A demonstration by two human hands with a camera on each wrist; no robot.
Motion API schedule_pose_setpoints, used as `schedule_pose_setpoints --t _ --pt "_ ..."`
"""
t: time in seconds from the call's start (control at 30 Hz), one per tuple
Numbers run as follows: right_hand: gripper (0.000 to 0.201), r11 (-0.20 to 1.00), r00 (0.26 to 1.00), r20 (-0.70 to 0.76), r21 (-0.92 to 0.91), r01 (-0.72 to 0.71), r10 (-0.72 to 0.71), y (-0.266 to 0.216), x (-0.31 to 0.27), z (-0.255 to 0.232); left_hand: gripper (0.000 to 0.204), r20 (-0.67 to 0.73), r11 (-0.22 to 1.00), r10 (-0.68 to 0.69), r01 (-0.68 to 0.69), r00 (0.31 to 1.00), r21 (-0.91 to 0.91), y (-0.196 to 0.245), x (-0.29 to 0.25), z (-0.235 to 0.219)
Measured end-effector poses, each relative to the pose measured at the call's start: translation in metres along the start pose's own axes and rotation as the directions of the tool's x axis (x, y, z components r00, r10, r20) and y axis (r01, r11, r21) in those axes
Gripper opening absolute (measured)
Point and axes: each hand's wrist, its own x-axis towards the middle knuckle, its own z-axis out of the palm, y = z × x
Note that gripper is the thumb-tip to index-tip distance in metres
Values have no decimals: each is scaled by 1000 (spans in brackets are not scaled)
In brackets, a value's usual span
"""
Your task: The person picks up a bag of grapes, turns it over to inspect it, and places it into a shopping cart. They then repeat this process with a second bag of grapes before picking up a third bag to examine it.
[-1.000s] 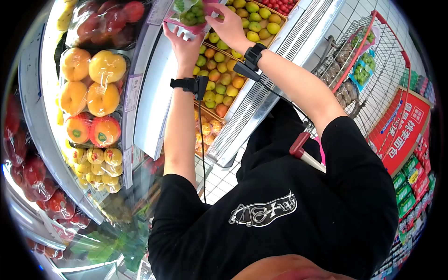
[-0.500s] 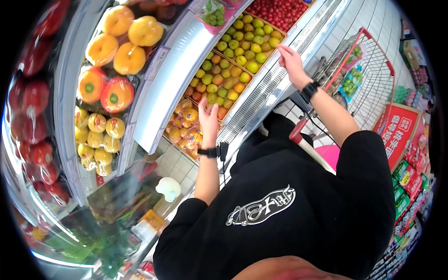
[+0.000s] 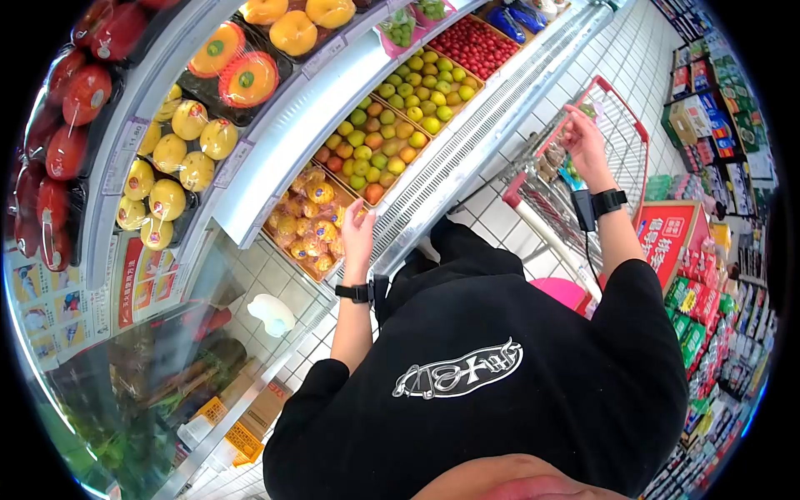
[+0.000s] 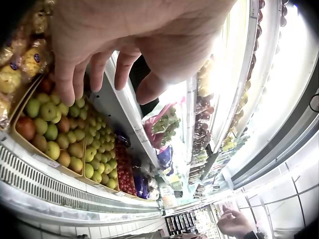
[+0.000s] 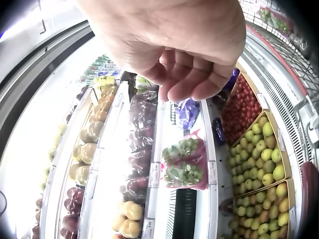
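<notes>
My left hand (image 3: 358, 242) hangs beside the chilled case with its fingers loosely bent and nothing in them. Closest to it are plastic-wrapped yellow fruits (image 3: 300, 225) and a bin of green and reddish fruits (image 3: 375, 150). In the left wrist view its fingertips overlap that bin. My right hand (image 3: 586, 152) is raised over the wire shopping cart (image 3: 643, 132), also holding nothing. The right wrist view shows its fingers relaxed and curled inward. Pink-edged bags of green grapes (image 5: 183, 172) lie on the white shelf beyond it.
Small red fruits (image 3: 477, 46) fill another bin farther along. Packs of yellow fruits (image 3: 171, 158) line the upper shelf at left. The cart's red and white handle (image 3: 533, 215) stands near my body. A red carton (image 3: 667, 237) and stacked packages are at right.
Both hands were at a bag of grapes on the shelf, and it now lies there released. They have drawn back and apart, the right toward the cart. The view has shifted along the case.
</notes>
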Motion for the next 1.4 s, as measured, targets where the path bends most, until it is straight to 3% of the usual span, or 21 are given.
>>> schedule_pose_setpoints --t 0.07,0.17,0.23,0.3,0.33,0.43,0.53,0.67,0.77,0.87,0.93,1.03,1.07,1.17,1.23,1.3,1.37,1.4 --pt "29 1000 999 -22 -10 27 -27 -12 -24 -20 48 40 999 51 -50 998 -10 13 3 10" --pt "29 999 985 -169 -39 23 -29 -20 -65 -53 46 130 992 115 -107 985 -70 27 11 30" --pt "29 999 986 -166 -18 27 -30 -25 -92 -82 46 208 989 148 -139 967 -59 33 18 47" --pt "29 999 973 -229 -31 31 -38 -32 -116 -103 44 255 979 152 -109 955 -174 52 17 76" --pt "29 998 965 -256 -41 50 -58 -37 -126 -111 44 318 988 98 -55 943 -142 71 12 88" --pt "29 992 939 -326 -84 90 -113 -51 -153 -138 44 437 945 298 -198 848 -261 98 11 139" --pt "29 991 924 -358 -77 111 -132 -56 -163 -171 44 541 928 359 -229 761 -294 130 8 193" --pt "30 990 897 -422 -101 97 -131 -59 -159 -205 46 659 939 342 -212 670 -271 156 10 283" --pt "33 986 903 -409 -142 82 -134 -64 -143 -235 47 721 923 382 -274 579 -269 166 11 355" --pt "31 991 887 -454 -133 29 -87 -64 -112 -279 49 795 960 276 -195 540 -201 168 19 433" --pt "35 995 909 -416 -102 -21 -24 -60 -85 -317 51 829 979 184 -173 529 -106 162 23 481" --pt "41 994 875 -477 -14 -107 87 -55 -28 -373 57 853 988 59 -151 518 24 141 36 560" --pt "61 989 885 -452 -29 -143 115 -51 -8 -395 58 857 990 -4 -118 516 77 132 40 582" --pt "59 986 829 -540 14 -166 147 -19 48 -445 66 847 972 -180 -44 500 233 89 64 661" --pt "75 960 840 -469 83 -266 274 47 102 -500 70 793 931 -327 30 514 364 34 87 722" --pt "76 922 767 -514 165 -351 384 93 136 -521 75 764 880 -404 -12 503 474 -13 108 769" --pt "81 889 729 -524 141 -435 440 132 162 -532 71 667 760 -566 -7 484 650 -64 134 814" --pt "76 909 728 -554 149 -389 403 149 173 -536 75 668 764 -557 -11 494 645 -89 139 823"
